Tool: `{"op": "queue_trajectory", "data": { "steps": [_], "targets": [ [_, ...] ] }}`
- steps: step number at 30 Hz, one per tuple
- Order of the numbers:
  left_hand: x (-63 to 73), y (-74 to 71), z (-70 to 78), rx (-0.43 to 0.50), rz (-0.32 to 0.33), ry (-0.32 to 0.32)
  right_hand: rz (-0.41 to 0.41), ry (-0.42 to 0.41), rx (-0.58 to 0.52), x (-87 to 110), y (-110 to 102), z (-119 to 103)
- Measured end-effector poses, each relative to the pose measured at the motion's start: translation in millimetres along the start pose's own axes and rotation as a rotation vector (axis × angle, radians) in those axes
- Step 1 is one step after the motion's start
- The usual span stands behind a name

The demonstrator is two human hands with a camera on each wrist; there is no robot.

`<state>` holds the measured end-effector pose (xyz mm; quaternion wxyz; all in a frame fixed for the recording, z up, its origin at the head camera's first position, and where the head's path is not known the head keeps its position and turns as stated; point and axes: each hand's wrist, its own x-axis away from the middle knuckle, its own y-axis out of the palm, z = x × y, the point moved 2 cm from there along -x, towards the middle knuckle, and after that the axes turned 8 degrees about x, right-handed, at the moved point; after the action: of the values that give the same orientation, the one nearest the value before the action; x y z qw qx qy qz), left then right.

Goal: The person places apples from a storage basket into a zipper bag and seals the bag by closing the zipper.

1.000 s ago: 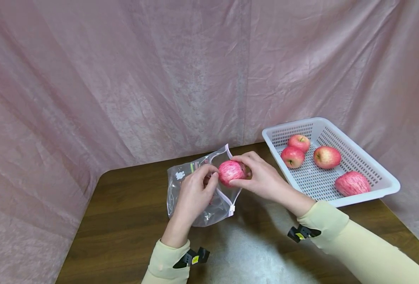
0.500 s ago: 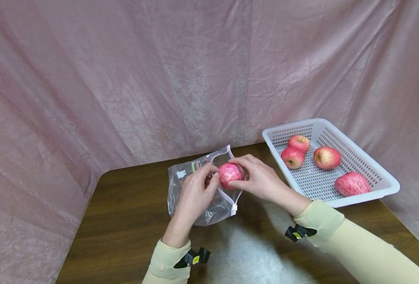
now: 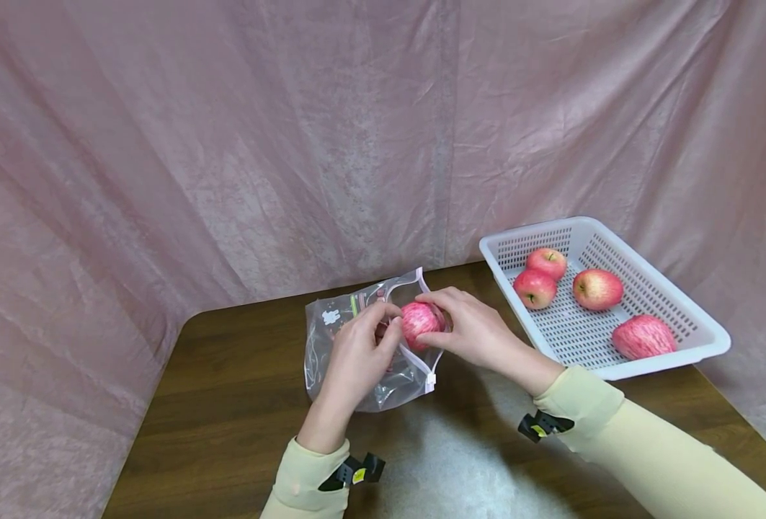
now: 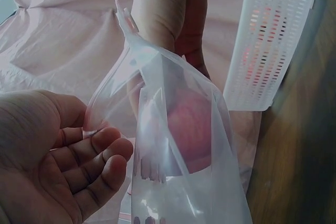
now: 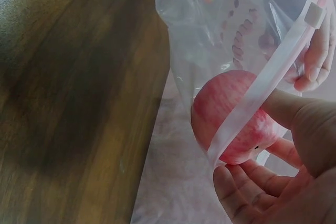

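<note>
A red apple (image 3: 419,324) sits at the mouth of a clear plastic slider bag (image 3: 415,386), partly inside it. My right hand (image 3: 470,324) grips the apple between thumb and fingers. In the right wrist view the bag's zip strip (image 5: 252,100) crosses over the apple (image 5: 226,100), and the white slider (image 5: 314,15) sits near one end. My left hand (image 3: 363,349) pinches the bag's edge at the opening. The left wrist view shows that edge between the thumb and forefinger of the left hand (image 4: 68,156), the apple (image 4: 191,129) blurred behind the plastic.
A white perforated basket (image 3: 700,339) holds several apples at the right of the wooden table (image 3: 227,404). One apple (image 3: 644,336) lies near its front corner. A pink curtain (image 3: 357,144) hangs close behind the table.
My right hand has moved slightly left and downward, bringing the apple a little deeper into the bag's mouth. The left hand stays almost still on the bag's edge.
</note>
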<state>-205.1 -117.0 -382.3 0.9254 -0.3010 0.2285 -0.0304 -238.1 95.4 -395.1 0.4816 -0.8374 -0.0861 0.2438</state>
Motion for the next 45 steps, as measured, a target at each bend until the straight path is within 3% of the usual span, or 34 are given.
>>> {"op": "queue_trajectory", "data": {
  "steps": [14, 22, 38, 45],
  "targets": [
    [-0.9, -0.6, -0.6, -0.002, 0.002, -0.013, -0.046, -0.007, 0.033, 2.6, 2.6, 0.1],
    [-0.5, -0.1, -2.2, 0.016, 0.013, 0.009, -0.059, -0.019, -0.006, 4.5, 2.4, 2.0],
    [-0.9, -3.6, -2.3, 0.090, 0.064, -0.015, 0.058, -0.035, 0.027, 8.1, -7.4, 12.0],
    [-0.8, -3.7, -2.0, 0.088, 0.070, -0.013, 0.005, 0.000, 0.012, 7.5, -3.2, 15.7]
  ]
}}
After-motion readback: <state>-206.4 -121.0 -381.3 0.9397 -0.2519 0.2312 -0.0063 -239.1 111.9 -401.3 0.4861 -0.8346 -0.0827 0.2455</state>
